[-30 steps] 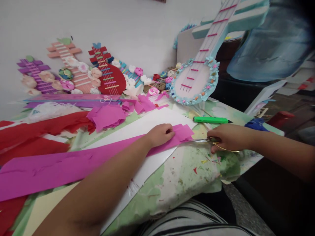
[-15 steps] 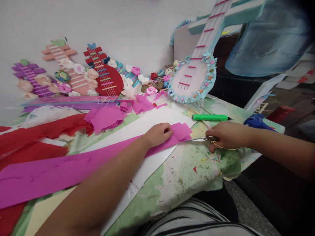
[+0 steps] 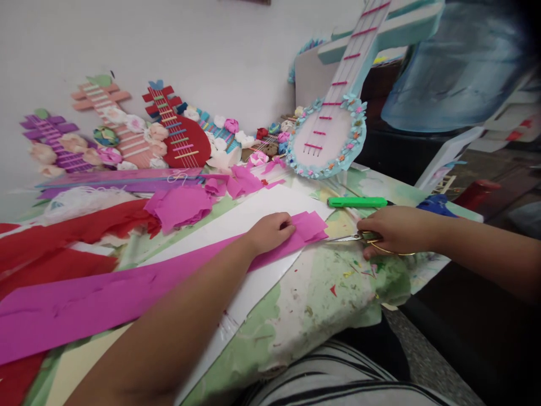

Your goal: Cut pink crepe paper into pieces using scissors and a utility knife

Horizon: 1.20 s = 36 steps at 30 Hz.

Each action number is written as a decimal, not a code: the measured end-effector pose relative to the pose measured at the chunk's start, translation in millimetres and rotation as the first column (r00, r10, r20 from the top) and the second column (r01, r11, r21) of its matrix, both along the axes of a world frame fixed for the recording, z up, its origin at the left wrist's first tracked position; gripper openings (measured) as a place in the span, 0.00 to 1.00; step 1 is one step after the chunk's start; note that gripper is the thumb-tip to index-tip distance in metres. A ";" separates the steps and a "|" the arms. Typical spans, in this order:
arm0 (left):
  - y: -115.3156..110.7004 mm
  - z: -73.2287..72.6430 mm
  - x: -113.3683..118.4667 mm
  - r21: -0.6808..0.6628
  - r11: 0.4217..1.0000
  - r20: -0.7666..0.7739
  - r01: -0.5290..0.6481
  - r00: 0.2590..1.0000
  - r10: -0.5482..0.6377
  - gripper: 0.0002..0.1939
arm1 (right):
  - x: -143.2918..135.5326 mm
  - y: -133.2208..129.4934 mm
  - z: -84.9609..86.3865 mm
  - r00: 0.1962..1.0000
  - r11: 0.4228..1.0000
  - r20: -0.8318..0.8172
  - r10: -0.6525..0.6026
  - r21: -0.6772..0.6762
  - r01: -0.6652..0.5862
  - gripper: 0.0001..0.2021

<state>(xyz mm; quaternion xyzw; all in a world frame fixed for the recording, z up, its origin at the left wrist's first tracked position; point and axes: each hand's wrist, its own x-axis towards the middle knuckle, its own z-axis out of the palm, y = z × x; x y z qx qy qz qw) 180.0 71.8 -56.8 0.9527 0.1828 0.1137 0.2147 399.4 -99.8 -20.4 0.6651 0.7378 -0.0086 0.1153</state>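
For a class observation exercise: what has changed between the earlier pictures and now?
The right hand and its scissors have drawn back slightly to the right from the end of the long pink paper. The left hand still holds that paper down; nothing was visibly taken up or let go.

My left hand (image 3: 273,231), mid-frame, is bare, and so is the left forearm (image 3: 186,316) at lower left. My right hand (image 3: 389,230) and right forearm (image 3: 486,245), toward the right edge, are bare too. At bottom centre I wear pale, greyish-white striped cloth (image 3: 338,379), its curved black stripes varying in thickness.
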 end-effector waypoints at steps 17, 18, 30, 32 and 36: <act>-2.7 2.9 -0.4 -0.003 0.999 -0.015 -0.033 0.999 0.033 0.09 | -9.0 6.1 -2.7 0.999 0.999 0.021 -0.045 -0.002 0.045 0.20; -2.7 3.0 -0.3 -0.004 0.999 -0.016 -0.032 0.999 0.032 0.09 | -9.0 6.7 -2.9 0.999 0.999 0.013 -0.044 -0.006 0.044 0.20; -1.8 3.3 -1.1 -0.025 0.999 -0.004 -0.026 1.000 0.026 0.09 | -10.8 6.7 -0.8 1.000 0.999 0.014 -0.015 -0.041 0.015 0.19; -1.3 2.8 -1.3 -0.026 0.999 -0.005 -0.025 1.000 0.024 0.09 | -11.7 3.4 1.4 1.000 1.000 0.009 -0.001 -0.027 0.001 0.20; 0.1 1.4 -1.1 -0.021 1.000 -0.001 -0.021 1.000 0.021 0.08 | -10.5 -1.7 2.4 1.000 1.000 -0.008 -0.009 -0.010 0.009 0.20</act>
